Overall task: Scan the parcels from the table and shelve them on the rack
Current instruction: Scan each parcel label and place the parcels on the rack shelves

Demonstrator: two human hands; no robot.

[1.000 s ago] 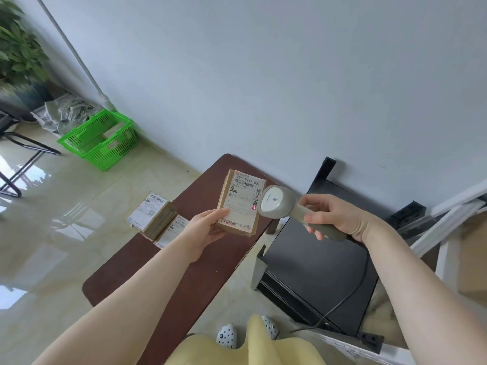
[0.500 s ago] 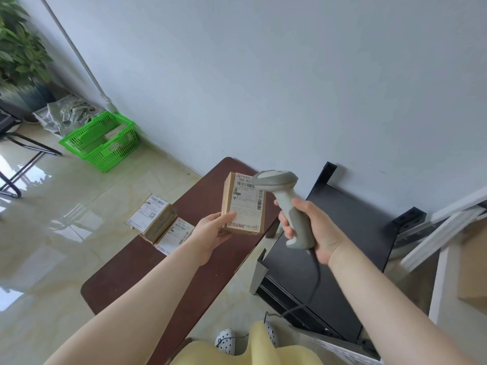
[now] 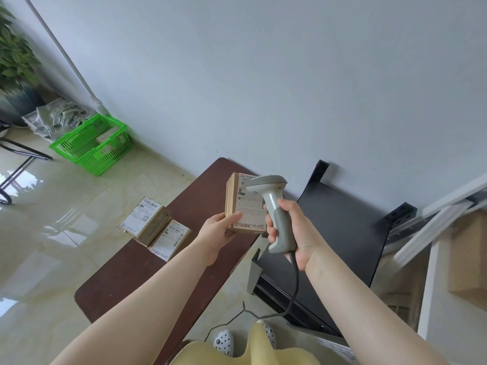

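Observation:
My left hand point(image 3: 220, 229) holds a small cardboard parcel point(image 3: 243, 206) upright above the dark brown table point(image 3: 126, 275), its white shipping label facing me. My right hand point(image 3: 295, 227) grips the handle of a grey barcode scanner point(image 3: 274, 206), whose head overlaps the top of the label. A black cable hangs from the scanner's handle. Two more labelled parcels point(image 3: 155, 227) lie stacked at the table's left edge.
A black rack shelf point(image 3: 340, 233) stands right of the table against the wall. White rack frames and a cardboard box point(image 3: 469, 259) sit at the far right. A green basket point(image 3: 92, 143) with parcels rests on the glossy floor beside a plant point(image 3: 13, 56).
My right hand turned the scanner from lying sideways to upright and brought its head over the parcel's label. The parcel stays in my left hand, held slightly straighter.

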